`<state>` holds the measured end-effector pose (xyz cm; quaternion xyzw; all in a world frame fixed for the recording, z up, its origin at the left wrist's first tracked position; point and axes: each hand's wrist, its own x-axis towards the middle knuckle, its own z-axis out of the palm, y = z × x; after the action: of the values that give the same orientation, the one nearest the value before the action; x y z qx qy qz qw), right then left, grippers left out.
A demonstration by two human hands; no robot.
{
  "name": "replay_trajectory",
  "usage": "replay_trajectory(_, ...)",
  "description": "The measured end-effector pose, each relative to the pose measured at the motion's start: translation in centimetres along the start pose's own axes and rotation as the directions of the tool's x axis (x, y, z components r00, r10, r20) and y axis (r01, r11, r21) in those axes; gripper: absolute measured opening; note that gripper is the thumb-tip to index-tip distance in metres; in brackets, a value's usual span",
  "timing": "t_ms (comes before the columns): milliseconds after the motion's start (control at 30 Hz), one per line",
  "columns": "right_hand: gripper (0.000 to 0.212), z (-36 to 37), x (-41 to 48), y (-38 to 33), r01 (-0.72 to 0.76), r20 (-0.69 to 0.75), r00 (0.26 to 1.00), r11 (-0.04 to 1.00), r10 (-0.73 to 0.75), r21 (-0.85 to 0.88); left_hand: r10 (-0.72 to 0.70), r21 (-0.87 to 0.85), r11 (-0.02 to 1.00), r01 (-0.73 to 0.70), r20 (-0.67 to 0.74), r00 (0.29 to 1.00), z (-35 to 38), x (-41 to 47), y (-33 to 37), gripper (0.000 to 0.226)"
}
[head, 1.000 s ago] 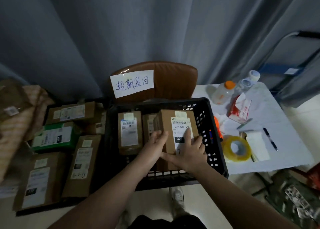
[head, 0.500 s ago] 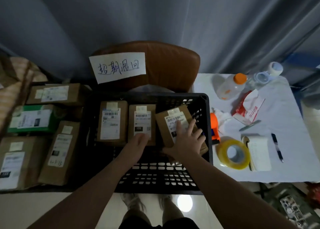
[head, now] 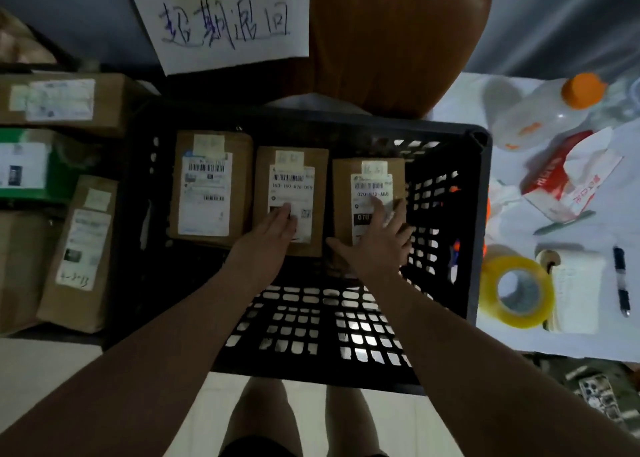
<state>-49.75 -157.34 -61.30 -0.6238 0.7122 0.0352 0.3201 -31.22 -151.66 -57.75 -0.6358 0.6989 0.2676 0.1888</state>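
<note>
Three brown cardboard parcels with white shipping labels lie flat side by side in a black slotted crate (head: 450,152). The left parcel (head: 211,186) is untouched. My left hand (head: 273,231) rests with straight fingers on the middle parcel (head: 291,172). My right hand (head: 377,242) lies spread and flat on the lower part of the right parcel (head: 367,179), thumb out to the left. Both forearms reach in over the crate's near wall.
A brown chair back (head: 398,41) carries a handwritten paper sign (head: 221,20) behind the crate. More parcels (head: 83,249) lie at the left. The white table (head: 588,339) at the right holds a tape roll (head: 516,290), notepad, pen (head: 621,283), bottle and tissue pack.
The right parcel went from upright in both hands to flat in the crate beside the other two. My left hand moved onto the middle parcel. The camera tilted down and closer.
</note>
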Motion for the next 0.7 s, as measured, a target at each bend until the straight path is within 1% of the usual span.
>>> replay_trajectory(33, 0.092, 0.5, 0.6, 0.4, 0.02, 0.016, 1.0, 0.996, -0.021, 0.09, -0.005, -0.015, 1.0, 0.005, 0.008, 1.0, 0.2, -0.1, -0.1, 0.075)
replay_trajectory(67, 0.082, 0.7, 1.0, 0.9, 0.054, 0.039, 0.997, 0.989, -0.06, 0.135, -0.014, -0.044, 0.999, 0.014, 0.015, 1.0, 0.3, -0.2, -0.2, 0.078)
replay_trajectory(100, 0.075, 0.8, 1.5, 1.4, 0.092, 0.061, 0.993, 0.988, -0.101, 0.128, -0.019, -0.074, 0.997, 0.019, 0.013, 1.0, 0.4, -0.2, -0.3, 0.08)
replay_trajectory(167, 0.076, 0.4, 2.3, 2.1, 0.152, 0.108, 0.981, 0.984, -0.161, 0.087, -0.025, -0.105, 0.994, 0.025, -0.001, 1.0, 0.3, -0.2, -0.3, 0.08)
replay_trajectory(233, 0.078, -0.1, 2.8, 2.2, 0.172, 0.164, 0.97, 0.984, -0.178, 0.052, -0.037, -0.101, 0.994, 0.036, -0.013, 0.999, 0.2, -0.2, -0.1, 0.08)
replay_trajectory(267, 0.078, -0.4, 2.9, 2.0, 0.174, 0.193, 0.966, 0.985, -0.171, -0.001, -0.045, -0.089, 0.995, 0.043, -0.021, 0.999, 0.2, -0.2, 0.1, 0.08)
replay_trajectory(367, 0.075, -1.3, 3.1, 0.8, 0.159, 0.249, 0.964, 0.954, -0.095, -0.255, -0.067, -0.05, 0.997, 0.065, -0.029, 0.997, 0.5, -0.1, 0.3, 0.076)
replay_trajectory(433, 0.075, -1.9, 3.0, -0.2, 0.155, 0.272, 0.961, 0.918, -0.054, -0.366, -0.08, -0.033, 0.996, 0.079, -0.035, 0.996, 0.5, 0.1, 0.3, 0.073)
replay_trajectory(467, 0.076, -2.3, 2.8, -0.6, 0.178, 0.284, 0.957, 0.899, -0.063, -0.4, -0.088, -0.021, 0.996, 0.087, -0.037, 0.995, 0.4, 0.1, 0.4, 0.071)
replay_trajectory(500, 0.076, -2.8, 2.5, -1.0, 0.217, 0.292, 0.952, 0.882, -0.095, -0.418, -0.095, -0.014, 0.995, 0.095, -0.035, 0.995, -0.1, 0.0, 0.5, 0.069)
replay_trajectory(600, 0.071, -3.9, 0.8, -1.6, 0.336, 0.312, 0.924, 0.857, -0.22, -0.392, -0.091, -0.036, 0.995, 0.091, -0.004, 0.996, -1.5, -0.7, 1.1, 0.062)
replay_trajectory(700, 0.073, -5.4, -2.3, -2.1, 0.396, 0.355, 0.899, 0.826, -0.258, -0.401, -0.069, -0.086, 0.994, 0.062, -0.078, 0.995, -2.7, -3.4, 1.8, 0.06)
